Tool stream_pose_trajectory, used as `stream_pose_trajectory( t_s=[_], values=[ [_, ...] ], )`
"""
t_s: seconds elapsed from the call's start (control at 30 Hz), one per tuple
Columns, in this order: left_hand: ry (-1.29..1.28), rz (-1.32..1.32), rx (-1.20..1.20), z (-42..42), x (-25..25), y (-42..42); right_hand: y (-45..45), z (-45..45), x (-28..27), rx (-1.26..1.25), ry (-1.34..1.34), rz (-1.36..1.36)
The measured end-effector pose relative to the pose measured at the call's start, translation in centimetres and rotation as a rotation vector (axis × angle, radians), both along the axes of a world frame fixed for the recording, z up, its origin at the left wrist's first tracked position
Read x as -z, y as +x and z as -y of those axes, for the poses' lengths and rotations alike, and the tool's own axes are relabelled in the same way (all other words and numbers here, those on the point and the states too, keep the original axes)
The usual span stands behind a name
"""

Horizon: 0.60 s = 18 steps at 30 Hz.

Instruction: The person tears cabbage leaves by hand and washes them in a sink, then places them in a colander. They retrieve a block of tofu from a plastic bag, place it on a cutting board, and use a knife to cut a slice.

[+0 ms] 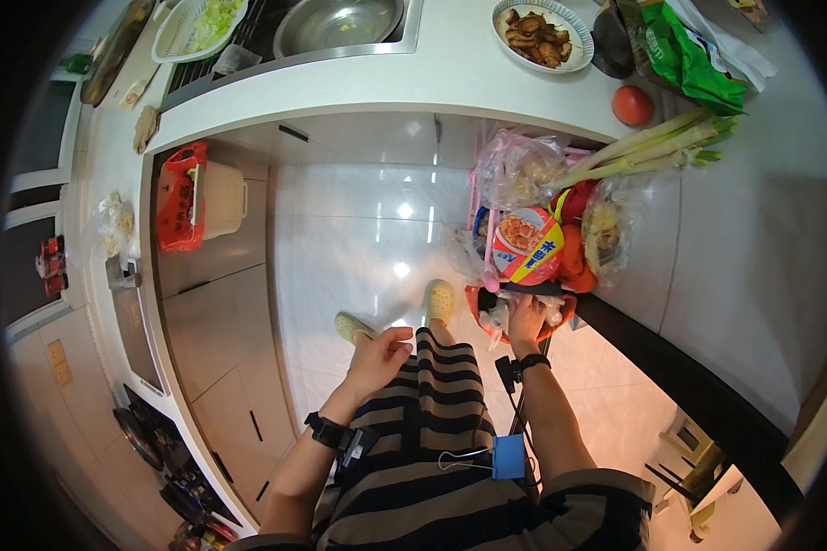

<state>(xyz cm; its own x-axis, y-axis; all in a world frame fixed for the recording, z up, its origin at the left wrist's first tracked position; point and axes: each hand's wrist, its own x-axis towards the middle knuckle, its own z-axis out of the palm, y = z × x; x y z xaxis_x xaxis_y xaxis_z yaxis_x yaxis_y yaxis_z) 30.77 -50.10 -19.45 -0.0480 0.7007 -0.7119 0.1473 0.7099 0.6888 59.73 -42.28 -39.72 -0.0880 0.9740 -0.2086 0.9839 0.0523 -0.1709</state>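
My right hand (526, 322) reaches down into an orange-red bag (471, 303) hanging at the right. Its fingers are among crumpled clear and white plastic bags (494, 315), and whether they grip one is hidden. My left hand (384, 355) hovers before my striped clothing, empty, with the fingers loosely bent and the thumb apart. Just beyond the right hand stands a pink rack (491, 265). It carries a red instant-noodle bowl (528, 244), a clear plastic bag of food (527, 169) and long green onions (648, 144).
Along the far counter (455, 79) are a steel basin (338, 27), a plate of browned meat (537, 38), a tomato (632, 105) and a colander of chopped lettuce (200, 27). A bin with a red liner (182, 200) is by the left cabinets. A black door-frame edge (682, 386) runs at the right.
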Motion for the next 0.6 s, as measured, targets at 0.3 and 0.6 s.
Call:
stream_pose_trajectory(
  t_s=[0.3,0.6],
  values=[
    [0.071,0.02,0.065,-2.4,-0.4,0.5,-0.8,-0.5,-2.9,0.146,-0.19,-0.356],
    [0.098,0.057,0.072,-2.5,0.0,0.1,5.6,2.2,-6.7,0.266,0.115,-0.418]
  ],
)
